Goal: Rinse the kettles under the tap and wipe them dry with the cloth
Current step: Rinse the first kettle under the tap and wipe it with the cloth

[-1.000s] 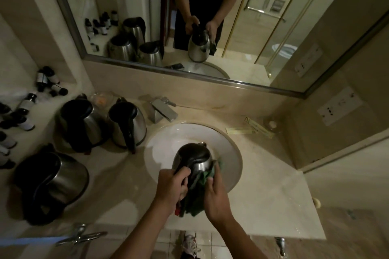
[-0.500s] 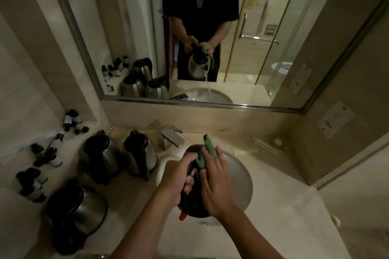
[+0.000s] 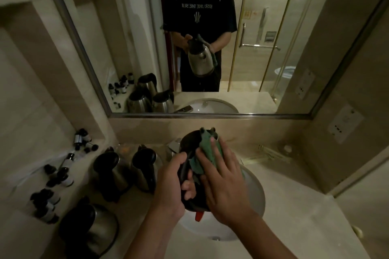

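Fingers (image 3: 190, 190) of the left hand (image 3: 174, 183) curled round the black handle of the steel kettle with black lid (image 3: 192, 143); right hand (image 3: 223, 181) spread flat on the green cloth (image 3: 209, 149).

Kettle held tilted above the white oval basin (image 3: 255, 193), lifted clear of it, lid end towards the mirror (image 3: 273, 48). Cloth pressed against the kettle's side and lid by straight right fingers; nothing pinched. A red tab is seen under the kettle's base. Drying step judged in hand. Polished wet steel is judged slippery and the body rigid and moderately heavy; the handle is judged the safest hold, with the soft cloth adding grip on the wall. Left of the basin three more steel kettles (image 3: 117, 172) are stood, with small dark bottles (image 3: 63, 176) beyond.
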### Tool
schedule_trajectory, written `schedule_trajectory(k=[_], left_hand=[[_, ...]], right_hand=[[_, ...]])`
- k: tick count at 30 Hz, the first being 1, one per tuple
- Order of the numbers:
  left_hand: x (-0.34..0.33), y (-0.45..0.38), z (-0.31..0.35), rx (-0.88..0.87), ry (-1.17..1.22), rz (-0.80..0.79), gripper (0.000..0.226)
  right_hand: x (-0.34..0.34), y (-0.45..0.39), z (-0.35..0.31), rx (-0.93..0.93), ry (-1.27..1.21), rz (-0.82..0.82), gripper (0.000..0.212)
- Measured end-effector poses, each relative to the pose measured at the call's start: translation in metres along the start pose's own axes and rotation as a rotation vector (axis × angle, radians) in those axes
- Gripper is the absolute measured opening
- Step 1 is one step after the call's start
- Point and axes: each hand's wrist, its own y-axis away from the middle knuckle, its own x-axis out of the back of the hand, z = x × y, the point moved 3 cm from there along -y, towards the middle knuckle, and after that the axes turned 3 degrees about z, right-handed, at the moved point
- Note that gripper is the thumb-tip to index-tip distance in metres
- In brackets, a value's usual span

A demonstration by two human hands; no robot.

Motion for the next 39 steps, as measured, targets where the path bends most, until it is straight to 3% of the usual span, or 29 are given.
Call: schedule_trajectory(k=[2, 5, 7, 9, 12, 14, 16, 18, 20, 22, 25, 27, 29, 34, 36, 39], left_hand=[[-0.002, 0.007, 0.006, -0.019, 0.015, -0.016, 0.046], [-0.001, 0.013, 0.014, -0.069, -0.017, -0.014, 0.048], [0.002, 0.015, 0.020, -0.095, -0.056, -0.009, 0.045], [0.004, 0.016, 0.026, -0.100, -0.078, -0.015, 0.042], [0.004, 0.017, 0.032, -0.085, -0.044, -0.026, 0.042], [0.003, 0.018, 0.034, -0.086, -0.012, -0.035, 0.041], [0.001, 0.022, 0.037, -0.098, -0.024, -0.048, 0.042], [-0.002, 0.025, 0.040, -0.115, -0.069, -0.055, 0.042], [-0.005, 0.028, 0.042, -0.131, -0.100, -0.049, 0.042], [-0.006, 0.029, 0.041, -0.131, -0.094, -0.035, 0.043], [-0.011, 0.030, 0.038, -0.103, -0.076, -0.041, 0.045], [-0.015, 0.033, 0.038, -0.110, -0.076, -0.067, 0.044], [-0.016, 0.036, 0.040, -0.138, -0.083, -0.087, 0.044], [-0.010, 0.044, 0.043, -0.198, -0.145, -0.106, 0.044], [-0.010, 0.047, 0.045, -0.194, -0.137, -0.096, 0.042], [-0.014, 0.050, 0.044, -0.140, -0.059, -0.088, 0.040]], right_hand=[[0.007, 0.001, 0.008, -0.062, -0.116, 0.057, 0.054], [0.003, 0.015, 0.014, -0.445, -0.408, 0.107, 0.049], [-0.002, 0.026, 0.001, -0.578, -0.448, 0.105, 0.049], [0.000, 0.027, -0.017, -0.475, -0.354, 0.089, 0.054], [0.006, 0.011, -0.031, -0.161, -0.124, 0.074, 0.058], [0.009, 0.004, -0.027, -0.075, -0.055, 0.113, 0.058], [0.009, 0.010, -0.021, -0.205, -0.157, 0.168, 0.053], [0.001, 0.024, -0.018, -0.503, -0.371, 0.222, 0.049], [-0.005, 0.033, -0.023, -0.670, -0.441, 0.251, 0.048], [0.000, 0.029, -0.038, -0.573, -0.343, 0.244, 0.054], [0.008, 0.015, -0.053, -0.127, -0.024, 0.202, 0.056], [0.011, 0.011, -0.047, -0.008, 0.024, 0.237, 0.053], [0.012, 0.017, -0.034, -0.026, -0.020, 0.258, 0.053], [0.016, 0.028, -0.017, -0.512, -0.414, 0.241, 0.049], [0.032, 0.016, -0.024, -0.425, -0.369, 0.213, 0.050], [0.053, -0.018, -0.041, -0.022, -0.109, 0.181, 0.053]])
